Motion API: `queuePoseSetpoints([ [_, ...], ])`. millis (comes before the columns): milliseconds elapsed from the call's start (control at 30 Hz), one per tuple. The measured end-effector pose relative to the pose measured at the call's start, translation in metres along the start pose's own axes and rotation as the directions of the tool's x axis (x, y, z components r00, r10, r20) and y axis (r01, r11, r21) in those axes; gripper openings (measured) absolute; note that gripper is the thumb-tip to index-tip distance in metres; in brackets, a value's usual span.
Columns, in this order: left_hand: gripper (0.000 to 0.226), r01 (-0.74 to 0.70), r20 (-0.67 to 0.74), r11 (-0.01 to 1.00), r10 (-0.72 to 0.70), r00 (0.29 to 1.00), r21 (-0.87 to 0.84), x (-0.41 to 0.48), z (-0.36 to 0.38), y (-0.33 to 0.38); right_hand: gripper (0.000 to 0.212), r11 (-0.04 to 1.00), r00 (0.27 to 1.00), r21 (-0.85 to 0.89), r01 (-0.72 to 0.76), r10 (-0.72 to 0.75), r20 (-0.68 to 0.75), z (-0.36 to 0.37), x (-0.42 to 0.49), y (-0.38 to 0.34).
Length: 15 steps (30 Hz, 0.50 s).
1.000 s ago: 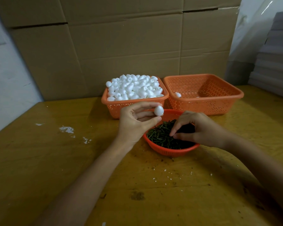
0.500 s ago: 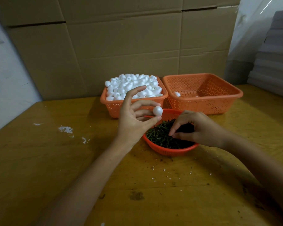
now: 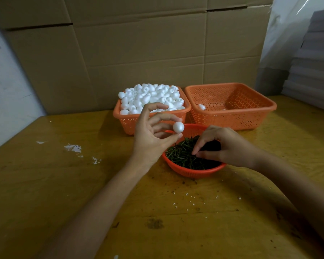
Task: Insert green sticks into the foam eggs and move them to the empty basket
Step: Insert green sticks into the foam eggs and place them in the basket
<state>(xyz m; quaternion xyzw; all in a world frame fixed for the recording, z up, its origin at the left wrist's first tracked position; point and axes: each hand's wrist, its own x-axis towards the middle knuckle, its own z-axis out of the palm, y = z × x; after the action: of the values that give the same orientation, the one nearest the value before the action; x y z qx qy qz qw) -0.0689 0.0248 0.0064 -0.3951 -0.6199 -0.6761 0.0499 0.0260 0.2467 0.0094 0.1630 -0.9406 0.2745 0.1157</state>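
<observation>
Backdrop: brown cardboard boxes (image 3: 138,53) form a wall behind the table, with a stack of grey sheets (image 3: 314,71) at the far right
Surface: yellow-brown wooden table (image 3: 45,193), scuffed, with white patches (image 3: 73,148) on its left part and small white crumbs (image 3: 187,195) in front of the round basket
Left basket (image 3: 118,116): orange, square, perforated, heaped with white foam eggs (image 3: 151,98)
Right basket (image 3: 269,107): same kind, just beside the left one, holding a lone egg (image 3: 202,107) near its left wall; little else shows inside
Round basket (image 3: 191,171): orange, shallow, in front of the two square ones, filled with dark green sticks (image 3: 181,154)
Left hand (image 3: 150,139): raised above the table, between the left basket and the round basket, palm turned toward the camera
Left grip: thumb tip below and a fingertip above pinch one foam egg (image 3: 178,126); the forefinger arches free above it
Foam egg: in the air over the near-left rim of the round basket, no stick visible in it
Right hand (image 3: 230,146): reaches into the round basket from the right, knuckles up, fingers curled down onto the sticks
Right grip: narrow, thumb and forefinger tips close together at the pile; whether a stick is caught between them cannot be told
</observation>
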Motion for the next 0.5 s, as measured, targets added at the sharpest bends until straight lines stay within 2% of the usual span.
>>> queuePoseSetpoints([
  [500,0.065,0.067,-0.028,0.992,-0.07,0.997,-0.111,-0.0002,-0.0007,-0.0002,0.02,1.0,1.0,-0.009,0.003,-0.003,0.0,-0.0002,-0.0003,-0.0011],
])
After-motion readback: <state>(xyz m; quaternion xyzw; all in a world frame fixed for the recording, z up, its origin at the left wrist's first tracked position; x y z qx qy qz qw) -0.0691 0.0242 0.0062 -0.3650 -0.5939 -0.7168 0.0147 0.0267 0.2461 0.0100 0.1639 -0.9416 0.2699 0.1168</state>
